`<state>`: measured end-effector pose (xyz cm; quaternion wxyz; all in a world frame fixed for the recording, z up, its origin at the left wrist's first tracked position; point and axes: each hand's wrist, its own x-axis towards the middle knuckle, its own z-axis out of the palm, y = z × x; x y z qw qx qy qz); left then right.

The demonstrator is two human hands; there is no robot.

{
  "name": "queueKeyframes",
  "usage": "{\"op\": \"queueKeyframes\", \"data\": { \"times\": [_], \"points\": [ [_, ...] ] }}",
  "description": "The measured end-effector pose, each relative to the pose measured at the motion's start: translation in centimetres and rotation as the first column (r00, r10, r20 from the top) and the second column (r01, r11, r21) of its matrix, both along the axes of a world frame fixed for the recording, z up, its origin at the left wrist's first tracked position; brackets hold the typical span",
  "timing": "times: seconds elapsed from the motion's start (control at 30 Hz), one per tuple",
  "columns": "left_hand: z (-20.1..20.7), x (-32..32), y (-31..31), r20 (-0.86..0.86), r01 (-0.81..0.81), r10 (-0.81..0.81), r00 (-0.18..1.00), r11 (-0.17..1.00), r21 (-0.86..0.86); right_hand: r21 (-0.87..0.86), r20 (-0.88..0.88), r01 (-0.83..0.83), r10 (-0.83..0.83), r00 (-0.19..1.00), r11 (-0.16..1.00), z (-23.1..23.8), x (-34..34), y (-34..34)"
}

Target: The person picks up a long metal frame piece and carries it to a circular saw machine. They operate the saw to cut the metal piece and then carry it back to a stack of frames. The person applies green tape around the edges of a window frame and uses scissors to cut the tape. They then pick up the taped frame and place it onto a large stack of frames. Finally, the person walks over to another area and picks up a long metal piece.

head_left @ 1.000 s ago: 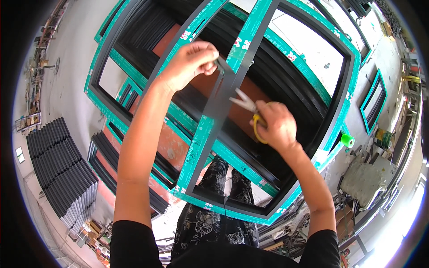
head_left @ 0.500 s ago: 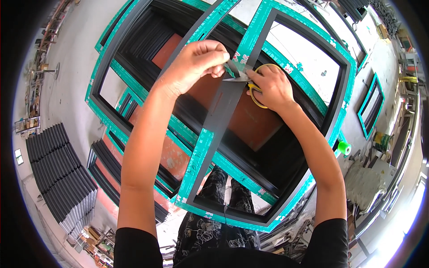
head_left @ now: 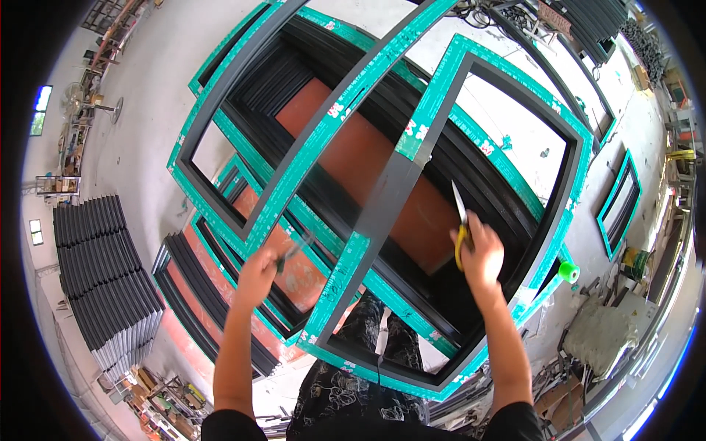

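Note:
My right hand (head_left: 483,253) grips a pair of scissors (head_left: 460,213) by the yellow handles, blades pointing away from me. Over the left part of the work, my left hand (head_left: 257,275) pinches a small piece of film or tape (head_left: 296,248), partly blurred. Between the hands lies a dark grey frame (head_left: 577,176) with green protective film on its faces. Its left bar has a bare grey stretch (head_left: 393,195) between two green-covered ends. Neither hand touches that bar.
Another green-filmed frame (head_left: 318,138) lies to the left. Beneath are black profiles (head_left: 471,192) and reddish-brown boards (head_left: 357,151). Stacked black profiles (head_left: 103,272) stand at far left. A green tape roll (head_left: 568,272) and a small frame (head_left: 620,206) are at right.
Both hands have left the bar's upper end, where the scissors were at the film. My left hand has come down and left with the piece; my right hand has moved nearer with the scissors.

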<state>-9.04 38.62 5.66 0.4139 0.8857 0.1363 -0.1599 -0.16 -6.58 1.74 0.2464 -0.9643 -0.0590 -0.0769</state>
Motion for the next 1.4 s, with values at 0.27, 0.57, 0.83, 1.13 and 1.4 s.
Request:
{"op": "queueKeyframes", "data": {
  "times": [0.27, 0.57, 0.83, 1.13, 1.4],
  "points": [
    [-0.8, -8.5, -3.3, 0.029, -0.355, 0.354, 0.935, 0.933, 0.051, 0.099, -0.258, 0.137, -0.108, 0.960, 0.986, 2.6, -16.3, -0.5],
    [1.4, -2.0, -5.2, 0.285, 0.006, -0.152, 0.946, 0.890, 0.456, 0.216, -0.205, 0.271, -0.228, 0.952, 0.938, 4.4, -18.5, 2.4],
    [-3.5, 9.3, -2.3, 0.415, -0.181, -0.232, 0.879, 0.644, 0.744, 0.280, -0.302, 0.216, -0.127, 0.945, 0.935, 5.7, -16.9, 5.4],
    [-5.7, 10.6, 2.9, 0.209, -0.029, -0.158, 0.965, 0.729, 0.684, 0.743, -0.642, 0.417, 0.380, 0.666, 0.524, 6.8, -3.1, 15.0],
    [-4.9, 8.2, 9.6, 0.273, -0.060, -0.158, 0.949, 0.761, 0.646, 0.830, -0.536, 0.371, 0.414, 0.736, 0.416, 2.0, 3.8, 21.5]
  ]
}}
